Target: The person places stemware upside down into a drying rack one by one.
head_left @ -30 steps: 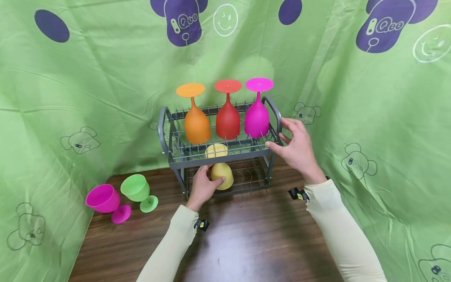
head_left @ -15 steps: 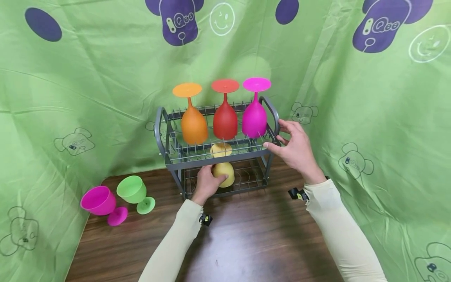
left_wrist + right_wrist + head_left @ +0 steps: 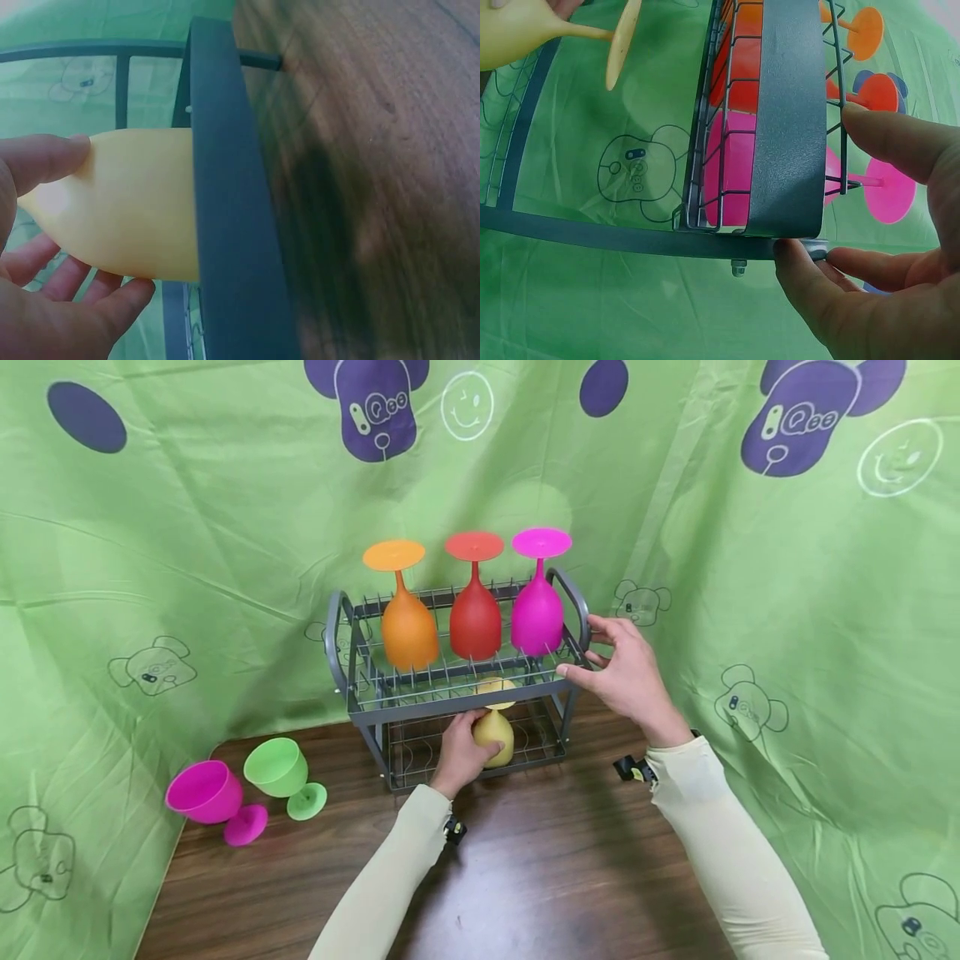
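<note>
Before me the wooden table (image 3: 525, 877) bears a rack (image 3: 408, 707) at its back edge. Near the table's back left corner stand an upright green glass (image 3: 276, 767) and pink glass (image 3: 204, 793), the pink nearer the left edge. On my rack's upper shelf (image 3: 540, 681), left to right, orange (image 3: 409, 632), red (image 3: 476, 625) and magenta glasses (image 3: 537, 618) stand upside down.

From pale-yel. glass (image 3: 502, 732) — orange glass (image 3: 409, 633) @ 11 o'clock, red glass (image 3: 476, 627) @ 12, magenta glass (image 3: 537, 622) @ 1; magenta cup (image 3: 206, 793) & lt-green cup (image 3: 276, 768) @ 9. Rack (image 3: 420, 707) dk grey, tabletop (image 3: 540, 877) brown wood-grain — cloth (image 3: 247, 485) green w/ purple patches (image 3: 604, 387), white smileys (image 3: 467, 406).
</note>
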{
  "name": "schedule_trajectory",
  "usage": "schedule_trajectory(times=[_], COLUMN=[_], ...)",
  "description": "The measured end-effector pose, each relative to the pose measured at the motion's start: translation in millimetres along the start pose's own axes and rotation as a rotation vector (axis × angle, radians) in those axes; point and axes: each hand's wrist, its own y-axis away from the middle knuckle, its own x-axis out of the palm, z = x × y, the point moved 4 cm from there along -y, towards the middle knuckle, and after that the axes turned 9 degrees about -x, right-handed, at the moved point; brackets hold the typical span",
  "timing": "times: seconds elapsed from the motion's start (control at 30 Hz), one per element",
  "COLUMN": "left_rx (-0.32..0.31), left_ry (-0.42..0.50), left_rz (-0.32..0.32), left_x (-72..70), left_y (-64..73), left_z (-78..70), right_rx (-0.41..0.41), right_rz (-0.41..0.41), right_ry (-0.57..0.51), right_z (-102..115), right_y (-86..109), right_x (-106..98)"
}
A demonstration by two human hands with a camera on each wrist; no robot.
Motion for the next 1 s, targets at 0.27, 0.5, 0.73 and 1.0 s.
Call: schedule_trajectory(times=[0.27, 0.5, 0.73, 1.0], left_rx=[-0.011, 0.002, 0.025, 0.034], left_ry=[0.003, 0.03, 0.019, -0.009], left_rz=[0.004, 0.016, 0.047, 0.044], left_x=[14.3, 28.5, 43.2, 51.8], left_y=[2.5, 2.0, 0.7, 0.5], left_z=[1.3, -10.4, -19.7, -24.0], right_rx=[0.0, -0.002, -0.002, -0.009], right_rz=[0.004, -0.001, -0.008, -0.014], right_ry=[-0.024, -0.017, -0.022, -0.018], right_z=[-1.9, -4.6, -4.8, -2.8], right_y=[0.1, 1.4, 3.3, 3.8], right_x=[2.2, 1.0, 1.8, 0.2])
